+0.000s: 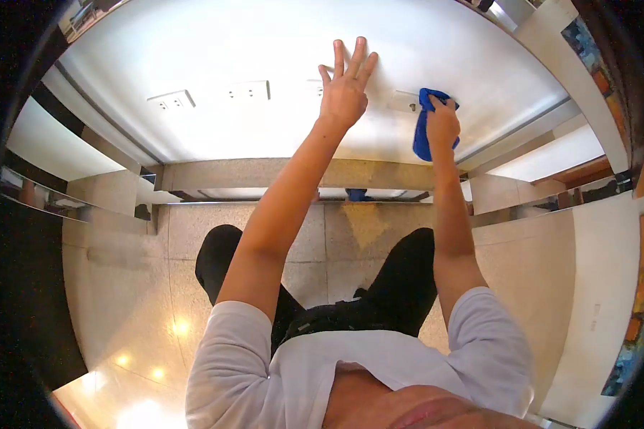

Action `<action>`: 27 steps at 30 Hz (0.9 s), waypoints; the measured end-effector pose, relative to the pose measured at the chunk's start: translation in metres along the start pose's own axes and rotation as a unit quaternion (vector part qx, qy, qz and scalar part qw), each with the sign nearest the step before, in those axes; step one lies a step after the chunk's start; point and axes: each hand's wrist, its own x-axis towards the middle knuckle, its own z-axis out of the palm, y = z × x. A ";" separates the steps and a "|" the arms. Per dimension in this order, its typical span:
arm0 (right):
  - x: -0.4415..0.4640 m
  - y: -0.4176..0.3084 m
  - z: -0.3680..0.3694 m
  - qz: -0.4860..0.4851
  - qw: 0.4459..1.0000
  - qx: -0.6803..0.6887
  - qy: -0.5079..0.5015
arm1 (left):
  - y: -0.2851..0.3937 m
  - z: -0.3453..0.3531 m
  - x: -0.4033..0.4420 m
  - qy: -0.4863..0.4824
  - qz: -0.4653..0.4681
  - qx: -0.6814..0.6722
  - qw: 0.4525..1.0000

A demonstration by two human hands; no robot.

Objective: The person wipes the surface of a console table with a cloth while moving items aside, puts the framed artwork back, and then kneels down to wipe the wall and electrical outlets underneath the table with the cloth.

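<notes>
With fingers spread, my left hand (345, 96) rests against the white wall panel (265, 43), partly covering one socket plate (315, 88). My right hand (443, 123) grips a blue cloth (422, 140), which bunches above the fingers and hangs down beside them. The cloth is at the right edge of another socket plate (403, 101) and hides part of it. Further left on the panel are two more white socket plates, one nearer my left hand (248, 91) and one at the far left (170, 101).
Below the panel runs a stone-like ledge (222, 171) with a reflective strip under it. Mirror-like trims (537, 204) flank both sides. Glossy floor tiles (129, 272) lie beneath my bent legs (401, 282). A colourful painting (633, 329) shows at the right.
</notes>
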 end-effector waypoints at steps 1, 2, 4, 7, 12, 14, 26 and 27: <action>0.000 -0.014 -0.002 0.007 1.000 -0.005 -0.001 | 0.000 0.001 0.000 0.000 -0.002 0.011 1.000; -0.002 -0.023 0.000 -0.044 0.999 0.000 0.018 | 0.001 0.002 0.000 0.001 -0.005 0.022 1.000; -0.002 -0.047 -0.008 -0.093 0.995 -0.020 -0.025 | 0.002 0.004 0.002 -0.006 -0.006 0.046 0.999; 0.003 -0.033 -0.004 -0.132 0.991 -0.006 -0.022 | -0.003 0.005 0.003 -0.023 -0.004 0.072 0.997; 0.005 0.045 0.003 0.035 0.999 0.016 -0.030 | -0.003 0.008 0.003 -0.029 -0.001 0.090 0.996; 0.009 0.077 0.025 0.117 0.986 0.118 -0.016 | -0.003 0.008 0.002 -0.028 -0.002 0.097 0.995; -0.048 0.038 0.096 0.246 0.929 0.273 0.042 | 0.004 0.004 0.002 -0.010 0.003 0.063 0.998; -0.057 0.048 0.101 0.234 0.939 0.250 -0.024 | 0.005 0.006 0.000 -0.007 0.004 0.061 0.998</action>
